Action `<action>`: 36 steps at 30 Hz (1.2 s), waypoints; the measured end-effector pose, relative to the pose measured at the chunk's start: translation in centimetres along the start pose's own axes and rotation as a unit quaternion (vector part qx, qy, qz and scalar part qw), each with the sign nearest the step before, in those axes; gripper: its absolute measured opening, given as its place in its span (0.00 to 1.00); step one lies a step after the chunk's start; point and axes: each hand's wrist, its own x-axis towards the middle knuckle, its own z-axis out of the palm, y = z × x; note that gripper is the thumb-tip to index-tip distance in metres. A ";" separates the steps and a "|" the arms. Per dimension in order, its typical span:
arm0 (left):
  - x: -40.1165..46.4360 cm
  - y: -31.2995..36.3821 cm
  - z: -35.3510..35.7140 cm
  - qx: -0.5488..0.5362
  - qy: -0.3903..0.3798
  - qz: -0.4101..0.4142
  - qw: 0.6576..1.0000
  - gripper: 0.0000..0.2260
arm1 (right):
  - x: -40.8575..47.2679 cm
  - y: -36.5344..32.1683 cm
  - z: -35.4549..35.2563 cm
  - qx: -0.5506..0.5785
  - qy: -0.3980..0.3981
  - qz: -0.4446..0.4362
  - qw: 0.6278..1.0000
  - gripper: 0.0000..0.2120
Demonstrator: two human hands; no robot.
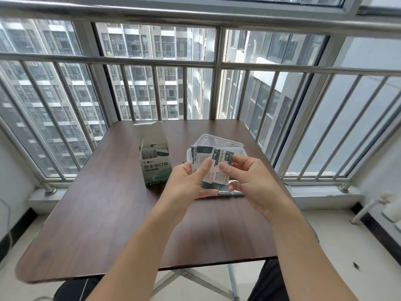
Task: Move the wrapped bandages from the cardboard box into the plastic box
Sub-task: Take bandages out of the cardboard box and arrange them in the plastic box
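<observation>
Window wall (152,83): glazed, behind steel railing (217,64); tower blocks outside.

Counter (104,224): dark wood grain, rounded corners, on a metal frame. I see it from above, both forearms reaching in over the near edge.

Plastic box (219,141): clear, right of centre on the counter. Only its far rim and a strip of its near edge show to me; the rest sits behind the hands and the wrappers. Whether anything lies inside it, I cannot tell.

Cardboard box (155,166): white and green, upright, just left of the plastic box and apart from it. Top flap open and standing. More wrapped pieces stick up inside.

Left hand (191,181): fingers curled under, thumb pressed on the front of the bandages, gripping their left side.

Right hand (247,177): thumb on the front, fingers curled behind, pinching the right side of the same bundle.

Bandages (213,161): several flat white wrappers with dark green bands, fanned out, held between both hands above the plastic box, clear of the counter.
</observation>
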 end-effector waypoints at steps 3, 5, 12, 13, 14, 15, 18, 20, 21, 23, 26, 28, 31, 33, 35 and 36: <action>0.1 0.0 -0.2 -0.021 -0.013 -0.008 1.000 0.12 | 0.4 0.0 -0.2 -0.014 0.007 -0.005 1.000 0.07; 0.3 0.0 -0.3 -0.015 -0.009 0.000 1.000 0.10 | 0.6 -0.3 -0.1 -0.025 -0.006 -0.006 1.000 0.07; 0.6 0.3 -0.7 0.042 0.036 0.024 0.998 0.06 | 1.5 -2.2 -0.6 -0.067 -0.065 0.005 0.996 0.08; 0.6 0.3 -0.7 0.041 0.034 0.022 0.998 0.06 | 1.6 -2.3 -0.7 -0.071 -0.066 0.007 0.995 0.08; 0.6 0.4 -0.7 0.035 0.031 0.018 0.999 0.06 | 1.8 -2.4 -0.8 -0.075 -0.066 0.008 0.995 0.08; 0.7 0.5 -0.8 0.026 0.029 0.015 0.999 0.07 | 1.9 -2.5 -0.9 -0.078 -0.065 0.009 0.995 0.07; 1.3 0.7 -1.1 0.020 0.033 0.014 0.999 0.11 | 2.1 -3.0 -1.1 -0.093 -0.077 0.013 0.993 0.06; 1.7 0.9 -1.4 0.027 0.037 0.013 0.999 0.12 | 2.3 -3.5 -1.4 -0.090 -0.078 0.014 0.993 0.04; 1.8 1.0 -1.5 0.027 0.039 0.013 0.999 0.12 | 2.6 -3.8 -1.6 -0.082 -0.071 0.016 0.994 0.04; 2.2 1.1 -1.8 0.038 0.042 0.018 0.998 0.10 | 3.5 -4.5 -2.6 -0.097 -0.065 0.023 0.993 0.06; 3.0 0.7 -2.5 0.091 0.062 0.040 0.993 0.09 | 5.8 -5.6 -4.2 -0.253 -0.087 0.049 0.962 0.06; 3.4 0.3 -2.8 0.109 0.082 0.059 0.989 0.08 | 7.6 -5.7 -5.1 -0.350 -0.096 0.078 0.928 0.08; 3.7 -0.2 -3.1 0.116 0.103 0.078 0.985 0.07 | 9.4 -5.4 -5.4 -0.452 -0.130 0.126 0.874 0.18; 3.8 -0.6 -3.4 0.126 0.104 0.089 0.983 0.07 | 10.1 -5.2 -5.1 -0.487 -0.155 0.132 0.850 0.24; 3.8 -0.8 -3.6 0.136 0.105 0.101 0.980 0.07 | 11.0 -5.1 -4.7 -0.538 -0.164 0.111 0.819 0.23; 3.9 -0.9 -3.7 0.144 0.106 0.108 0.978 0.07 | 11.3 -5.2 -4.5 -0.575 -0.163 0.098 0.796 0.22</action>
